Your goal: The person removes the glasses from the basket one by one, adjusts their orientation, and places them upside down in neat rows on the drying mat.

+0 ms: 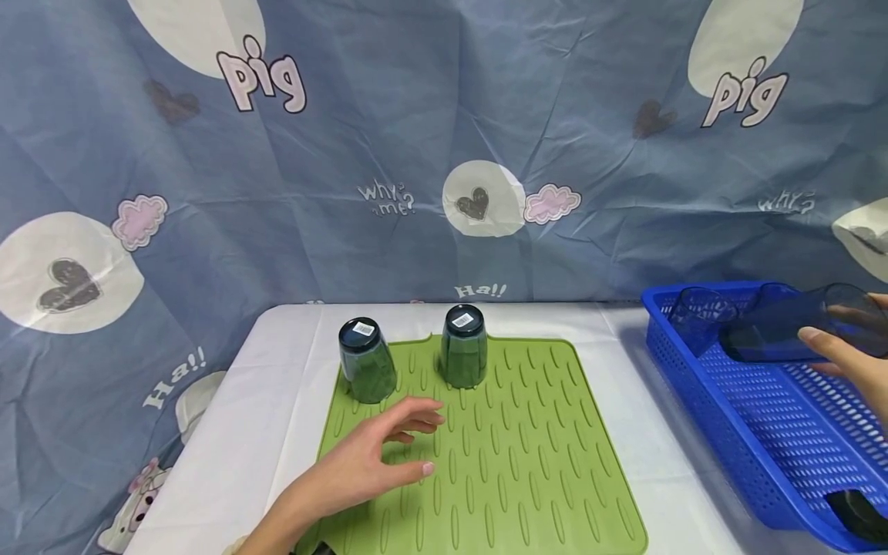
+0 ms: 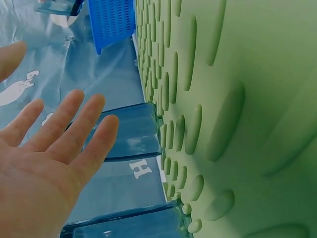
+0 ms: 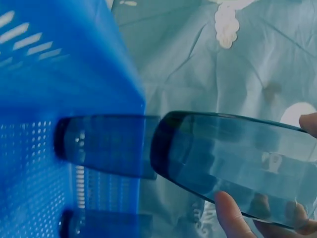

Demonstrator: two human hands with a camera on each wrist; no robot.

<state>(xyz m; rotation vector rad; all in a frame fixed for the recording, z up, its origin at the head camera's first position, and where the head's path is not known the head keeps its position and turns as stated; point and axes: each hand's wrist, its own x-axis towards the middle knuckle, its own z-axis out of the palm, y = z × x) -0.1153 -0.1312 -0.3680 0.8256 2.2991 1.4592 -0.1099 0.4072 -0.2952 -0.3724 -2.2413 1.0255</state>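
Note:
My right hand grips a blue-tinted drinking glass, tilted on its side above the far part of a blue plastic basket. In the right wrist view, fingers and thumb are around the mouth end of this glass, its dark thick base pointing toward the basket. Two similar glasses stand in the basket, one glass and a second glass. My left hand, holding nothing, hovers over a green drying mat with fingers loosely bent. Beyond it, a left glass and a right glass stand upside down on the mat.
A white cloth covers the table under mat and basket. Behind the table hangs a blue printed curtain. A dark object shows at the basket's near edge; its kind is unclear.

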